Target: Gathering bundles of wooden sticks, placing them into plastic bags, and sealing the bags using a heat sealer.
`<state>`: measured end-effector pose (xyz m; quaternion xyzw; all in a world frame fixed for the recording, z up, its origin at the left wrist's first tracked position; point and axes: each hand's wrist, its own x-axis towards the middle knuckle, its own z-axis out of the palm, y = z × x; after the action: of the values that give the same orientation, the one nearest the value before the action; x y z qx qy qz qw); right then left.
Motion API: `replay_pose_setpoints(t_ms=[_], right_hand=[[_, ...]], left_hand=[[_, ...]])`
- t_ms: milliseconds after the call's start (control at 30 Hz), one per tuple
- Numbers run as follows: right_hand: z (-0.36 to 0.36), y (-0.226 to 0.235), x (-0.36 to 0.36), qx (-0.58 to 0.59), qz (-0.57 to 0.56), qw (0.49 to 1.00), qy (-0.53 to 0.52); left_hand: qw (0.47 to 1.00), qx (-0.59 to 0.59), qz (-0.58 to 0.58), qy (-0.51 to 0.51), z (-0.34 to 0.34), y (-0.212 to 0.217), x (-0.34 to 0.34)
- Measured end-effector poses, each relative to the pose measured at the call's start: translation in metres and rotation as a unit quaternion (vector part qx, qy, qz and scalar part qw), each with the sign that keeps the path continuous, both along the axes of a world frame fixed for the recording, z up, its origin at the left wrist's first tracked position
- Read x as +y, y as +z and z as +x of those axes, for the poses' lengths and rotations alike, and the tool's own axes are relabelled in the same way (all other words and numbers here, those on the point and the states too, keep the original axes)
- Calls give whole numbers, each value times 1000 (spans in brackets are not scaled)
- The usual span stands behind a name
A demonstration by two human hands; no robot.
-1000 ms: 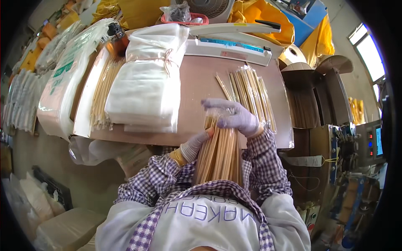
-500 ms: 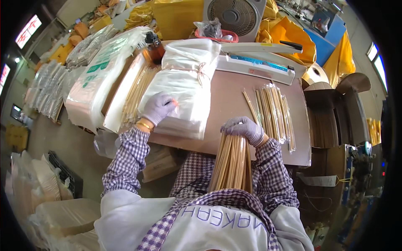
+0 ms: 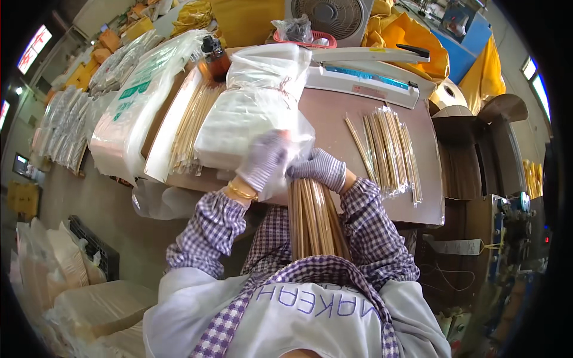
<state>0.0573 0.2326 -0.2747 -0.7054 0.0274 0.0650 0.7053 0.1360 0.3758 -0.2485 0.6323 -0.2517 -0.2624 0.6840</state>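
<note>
Bundle of bamboo sticks (image 3: 313, 218) stands roughly upright at the near tabletop edge, lower end against the person's torso, upper end at the hands. Right hand (image 3: 319, 168), in a striped knit glove, grips the bundle's top, fingers curled around the sticks. Left hand (image 3: 262, 160), gloved too, sits just left of the right one with a clear plastic bag (image 3: 280, 140) over and around it; fingers look bunched on the film, but motion blur hides the exact grip. Gold bangle (image 3: 242, 191) on the left wrist, purple checked sleeves on both arms.

Bag overlaps the near end of a tied stack of clear bags (image 3: 256, 101) lying on the brown tabletop (image 3: 334, 113). Left of the stack: loose bamboo sticks in an open white pack (image 3: 191, 128), then a large white sack with green print (image 3: 128, 113) hanging over the tabletop's left edge. Right of the hands, well apart: several slim bagged stick packs (image 3: 388, 149) laid side by side. Far edge: white impulse sealer (image 3: 364, 71) with black handle, dark bottle (image 3: 215, 56) at the far left corner, red basket (image 3: 304, 40) and a fan (image 3: 328, 15) behind. Yellow sacks (image 3: 412, 42) beyond the sealer. More bagged stock (image 3: 65, 128) at the far left
</note>
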Motion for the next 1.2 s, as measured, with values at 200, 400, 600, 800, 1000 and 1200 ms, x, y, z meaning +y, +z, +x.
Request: replay_pose_setpoints(t_ms=[200, 400, 600, 800, 1000, 1200], right_hand=[[-13, -3, -10, 32, 11, 999, -27], [-45, -5, -28, -71, 90, 993, -6], [-52, 18, -16, -153, 191, 966, 82], [-107, -63, -14, -85, 249, 953, -151], [-180, -110, 46, -47, -58, 953, -293], [-107, -13, -22, -16, -77, 985, -151]], left_hand=[[940, -300, 25, 158, -33, -31, 28], [957, 171, -151, 178, 35, -35, 40], [973, -159, -118, 122, -64, 0, -3], [879, -436, -138, -135, -108, -31, 3], [915, -310, 12, -259, -112, -71, 40], [969, -187, 84, -139, -27, -24, -18]])
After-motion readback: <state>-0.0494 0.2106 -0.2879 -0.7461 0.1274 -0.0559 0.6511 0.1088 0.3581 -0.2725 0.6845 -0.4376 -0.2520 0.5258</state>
